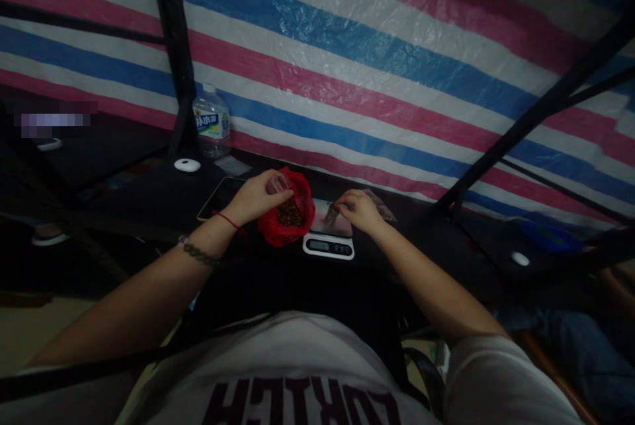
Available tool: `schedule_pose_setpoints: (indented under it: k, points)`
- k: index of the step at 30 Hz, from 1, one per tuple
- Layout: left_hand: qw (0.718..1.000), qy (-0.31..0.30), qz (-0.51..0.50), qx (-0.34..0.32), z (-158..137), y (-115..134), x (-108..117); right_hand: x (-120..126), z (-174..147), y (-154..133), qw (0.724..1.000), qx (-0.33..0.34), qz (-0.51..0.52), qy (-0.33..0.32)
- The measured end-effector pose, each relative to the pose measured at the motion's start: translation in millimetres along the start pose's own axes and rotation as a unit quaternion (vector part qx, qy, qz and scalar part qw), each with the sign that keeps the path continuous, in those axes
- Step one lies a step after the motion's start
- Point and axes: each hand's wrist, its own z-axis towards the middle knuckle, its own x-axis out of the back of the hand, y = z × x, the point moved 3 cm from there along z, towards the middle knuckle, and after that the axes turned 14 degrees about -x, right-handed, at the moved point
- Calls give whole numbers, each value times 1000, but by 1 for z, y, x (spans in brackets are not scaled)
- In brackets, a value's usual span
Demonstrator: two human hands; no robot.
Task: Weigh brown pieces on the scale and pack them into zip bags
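My left hand is closed around a small clear plastic cup at the mouth of a red plastic bag. Brown grain-like bits lie inside the open bag. To its right stands a white kitchen scale with a small display; its digits are too dim to read. My right hand pinches the top of a small clear bag above the scale's plate, with some brown bits near its top. Whether that bag rests on the plate, I cannot tell.
A phone lies left of the red bag, near a white oval case and a clear bottle. Behind my right hand is another clear bag. Black frame posts flank the table before a striped sheet. Another person's arm shows far right.
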Motion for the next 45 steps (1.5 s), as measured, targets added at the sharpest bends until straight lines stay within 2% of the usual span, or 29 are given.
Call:
schedule_pose_setpoints:
  k: [3, 11, 16, 18, 21, 23, 25, 28, 31, 33, 36, 39, 42, 45]
  points:
    - [1000, -3, 0, -3, 0, 2, 1, 0, 0, 3, 999, -19, 26, 26]
    - [1000, -6, -1, -6, -1, 4, 3, -4, -1, 8, 996, -20, 71, 53]
    - [1000, -10, 10, 4, 0, 4, 3, 2, 8, 0, 995, -33, 67, 68]
    - [1000, -11, 16, 6, 0, 4, 3, 4, 18, -8, 998, -32, 41, 36]
    - [1000, -13, 18, 1, 0, 4, 1, -2, 40, -21, 995, -48, -26, -79]
    - [1000, -14, 16, -5, 0, 4, 1, -12, 53, -29, 980, -71, -92, -159]
    - [1000, -15, 16, -8, -1, 4, 2, -25, 64, -34, 957, -88, -177, -213]
    - [1000, -18, 16, -15, -1, 4, 3, -46, 73, -38, 925, -105, -272, -243]
    - [999, -19, 26, -18, -1, 4, 5, -58, 78, -41, 920, -116, -287, -240]
    - [999, -30, 43, -13, -1, 3, 6, -57, 80, -44, 923, -114, -283, -236]
    - [993, -90, 80, -11, -1, -1, 2, -43, 84, -50, 931, -105, -267, -225]
    - [972, -194, 135, -9, -2, -8, -4, -29, 81, -66, 959, -78, -194, -189]
    - [943, -290, 161, -8, -5, -15, -10, -30, 72, -87, 974, -29, -138, -177]
    - [926, -337, 172, -11, -7, -21, -12, -32, 64, -102, 978, 6, -126, -168]
